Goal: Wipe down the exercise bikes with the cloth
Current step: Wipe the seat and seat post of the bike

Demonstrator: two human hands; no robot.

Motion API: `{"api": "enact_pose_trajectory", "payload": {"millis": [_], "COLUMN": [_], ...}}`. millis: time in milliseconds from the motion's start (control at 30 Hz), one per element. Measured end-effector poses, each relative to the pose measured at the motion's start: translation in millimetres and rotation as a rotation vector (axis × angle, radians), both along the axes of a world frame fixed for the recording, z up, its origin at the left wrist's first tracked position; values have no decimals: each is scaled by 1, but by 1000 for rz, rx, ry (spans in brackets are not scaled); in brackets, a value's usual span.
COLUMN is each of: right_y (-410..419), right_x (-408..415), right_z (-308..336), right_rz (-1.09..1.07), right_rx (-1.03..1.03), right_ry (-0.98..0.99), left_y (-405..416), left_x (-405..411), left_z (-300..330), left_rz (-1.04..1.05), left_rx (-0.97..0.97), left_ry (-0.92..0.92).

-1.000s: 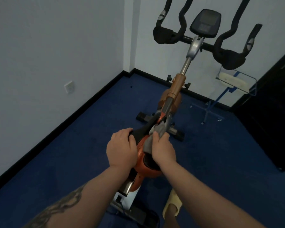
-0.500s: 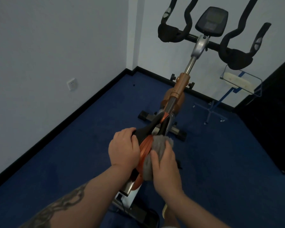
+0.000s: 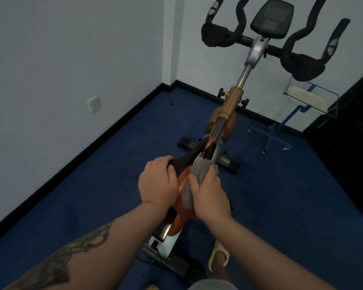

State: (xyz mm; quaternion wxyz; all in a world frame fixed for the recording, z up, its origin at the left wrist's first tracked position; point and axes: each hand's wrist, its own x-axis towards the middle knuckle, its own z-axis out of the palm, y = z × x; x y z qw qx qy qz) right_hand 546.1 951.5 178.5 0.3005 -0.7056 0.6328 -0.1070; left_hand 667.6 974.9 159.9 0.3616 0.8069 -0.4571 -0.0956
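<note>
cloth [image 3: 197,181] on saddle [image 3: 181,164], handlebars [image 3: 298,59] beyond

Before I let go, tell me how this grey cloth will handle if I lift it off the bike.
Probably floppy: the cloth bunches and folds under the right hand. Likely light, since it drapes over the saddle unsupported. It should not slide much.

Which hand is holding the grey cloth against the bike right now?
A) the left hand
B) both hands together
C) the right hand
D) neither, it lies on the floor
C: the right hand grips the grey cloth against the orange side of the saddle, while the left hand grips the saddle bare.
</note>
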Motion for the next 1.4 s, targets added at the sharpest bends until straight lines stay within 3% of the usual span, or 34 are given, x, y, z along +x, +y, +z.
{"api": "enact_pose_trajectory", "payload": {"millis": [100,200,333,533,767,900,1000,1100,1133,1267,1333,1400], "right_y": [-24,5,28,-42,-99,-139,-156,-144,-134,-156,-190,-201], "right_x": [12,-5,-16,14,23,15,11,30,34,7,-6,-1], "right_z": [7,5,3,-1,-19,-18,-9,-4,-7,-6,2,8], "right_rz": [-55,30,104,-67,-130,161,457,820,960,1193,1142,1106], "right_rx": [47,-40,-55,61,48,-61,-292,-529,-550,-361,-252,-217], "right_ry": [-2,-99,-72,3,-103,59,141,368,348,41,4,134], "left_y": [0,0,-1,0,0,2,2,2,2,2,1,-1], "left_x": [1,1,1,0,0,-1,-2,-4,-5,-12,-17,-23], "left_z": [-1,-2,-3,-4,-5,-5,-5,-4,-4,-5,-5,-4], "left_rz": [5,3,1,10,34,63,88,114,131,275,380,485], "left_rx": [3,-13,-19,-38,-51,-75,-82,-75,-77,-108,-89,-59], "left_ry": [3,6,1,10,19,26,21,33,42,73,71,80]}}
